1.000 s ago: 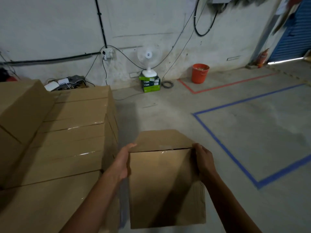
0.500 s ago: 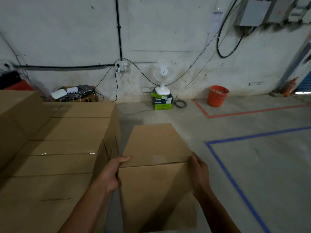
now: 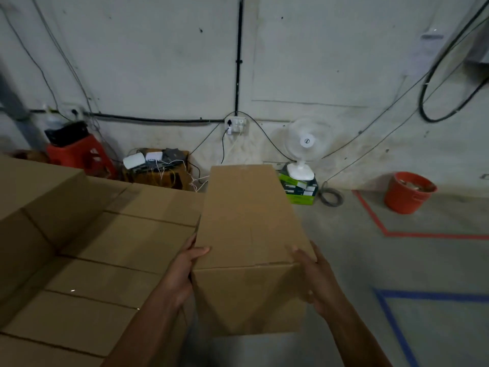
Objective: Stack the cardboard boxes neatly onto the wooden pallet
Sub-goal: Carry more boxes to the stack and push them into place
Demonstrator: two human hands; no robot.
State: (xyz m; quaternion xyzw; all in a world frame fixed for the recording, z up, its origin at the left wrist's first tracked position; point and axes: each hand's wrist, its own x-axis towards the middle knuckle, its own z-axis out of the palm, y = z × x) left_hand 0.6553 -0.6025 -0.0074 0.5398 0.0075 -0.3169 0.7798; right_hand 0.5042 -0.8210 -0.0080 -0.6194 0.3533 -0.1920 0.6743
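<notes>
Raised higher than a second ago, the carried cardboard box (image 3: 248, 221) sits at centre frame with its long axis toward the wall. The left hand (image 3: 182, 271) and right hand (image 3: 315, 276) curl round its near corners. The stacked boxes (image 3: 119, 234) lie just beside it at lower left, nearer the left hand.

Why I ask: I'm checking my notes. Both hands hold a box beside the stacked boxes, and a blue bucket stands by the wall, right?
Not quite: the head view shows the bucket is orange-red, not blue. The left hand and right hand do hold the box beside the stacked boxes, and the bucket stands by the wall.
</notes>
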